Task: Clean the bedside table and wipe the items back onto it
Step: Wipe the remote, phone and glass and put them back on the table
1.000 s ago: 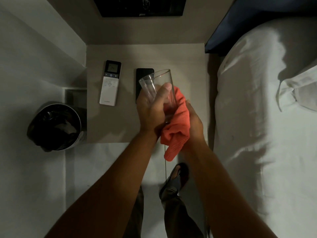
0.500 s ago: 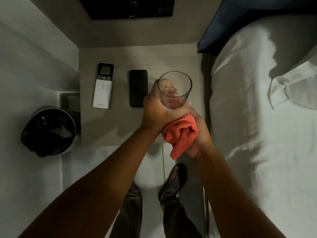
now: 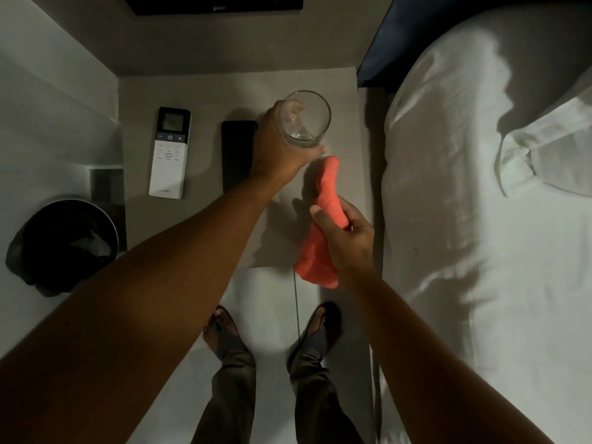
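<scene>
A clear drinking glass (image 3: 307,118) stands upright at the back right of the grey bedside table (image 3: 205,91), with my left hand (image 3: 280,149) wrapped around its left side. My right hand (image 3: 346,235) hovers over the table's front right corner and grips an orange cloth (image 3: 326,200), apart from the glass. A white remote (image 3: 169,153) with a small screen lies on the left of the table. A black phone (image 3: 237,155) lies beside it, partly hidden by my left wrist.
A bed with white sheets and a pillow (image 3: 480,187) runs along the right. A round black-lined bin (image 3: 64,245) stands on the floor at the left. My sandalled feet (image 3: 272,331) are on the pale floor in front of the table.
My left hand carried the glass from mid-air down onto the back right of the table. My right hand drew the orange cloth off the glass, toward the front edge.
</scene>
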